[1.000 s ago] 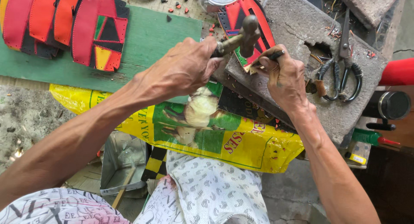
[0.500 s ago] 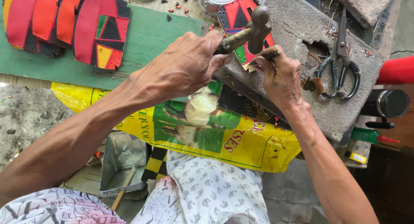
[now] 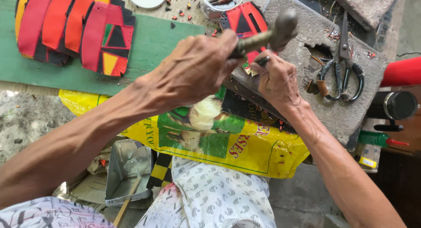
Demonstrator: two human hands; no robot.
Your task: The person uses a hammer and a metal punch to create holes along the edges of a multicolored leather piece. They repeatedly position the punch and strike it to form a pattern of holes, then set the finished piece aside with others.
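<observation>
A small hammer [image 3: 280, 30] hangs raised over the near-left edge of a grey stone block [image 3: 307, 79], its metal head up and toward the block's far side, its handle running down and left into the left hand [image 3: 193, 70]; the long axis lies nearly level, head end slightly higher. The left hand's fingers are wrapped tight around the handle. Just beneath the head, the right hand [image 3: 278, 81] is curled closed, pinching a thin dark punch or nail [image 3: 263, 60] against the stone over a scrap of red, black and yellow patchwork [image 3: 250, 65]; the tool's tip is hidden by the fingers. A clean blow, by the look of it, calls for the head to fall square on the tool's top, the tool kept upright, and the right fingertips kept below the striking point. Further along the block lie black-handled scissors [image 3: 344, 65] beside a chipped hollow. A red-and-black stitched panel [image 3: 243, 17] rests at the block's far-left corner. To the left, a green board [image 3: 153, 44] carries a row of red and orange straps [image 3: 66, 22]. A yellow-and-green printed sack [image 3: 219, 144] covers the person's lap.
</observation>
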